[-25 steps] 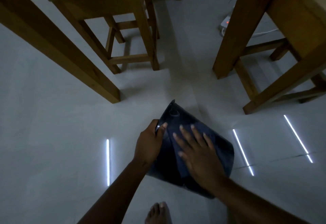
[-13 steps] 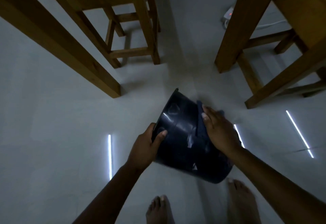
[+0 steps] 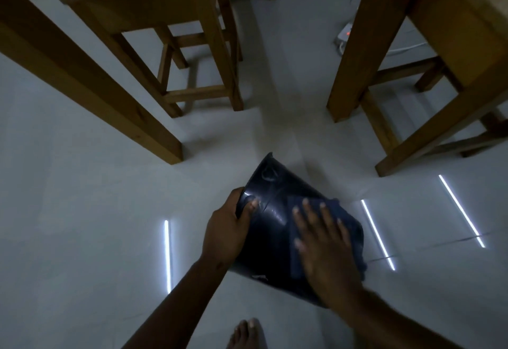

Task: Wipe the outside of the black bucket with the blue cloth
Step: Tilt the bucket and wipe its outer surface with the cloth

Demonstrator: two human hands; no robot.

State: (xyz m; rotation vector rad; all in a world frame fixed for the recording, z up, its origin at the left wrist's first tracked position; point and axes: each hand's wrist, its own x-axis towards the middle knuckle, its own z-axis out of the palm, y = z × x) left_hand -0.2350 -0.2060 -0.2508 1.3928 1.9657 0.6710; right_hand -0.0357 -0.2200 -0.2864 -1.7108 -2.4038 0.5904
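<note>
The black bucket [image 3: 270,219] is tilted on its side above the pale floor, its wall facing me and its rim pointing away to the upper left. My left hand [image 3: 226,231] grips the bucket's left edge with the thumb over the wall. My right hand [image 3: 323,249] lies flat, fingers spread, pressing the blue cloth [image 3: 345,220] against the bucket's right side. Most of the cloth is hidden under the palm.
Wooden table legs [image 3: 354,46] and a wooden stool [image 3: 192,54] stand ahead on the floor. A thick wooden beam [image 3: 90,84] slants at left. A white power strip [image 3: 343,36] lies far back. My bare foot [image 3: 246,335] shows at the bottom edge.
My right hand slid the cloth from the bucket's far right edge back down over its side toward me. The left hand kept its grip on the bucket.
</note>
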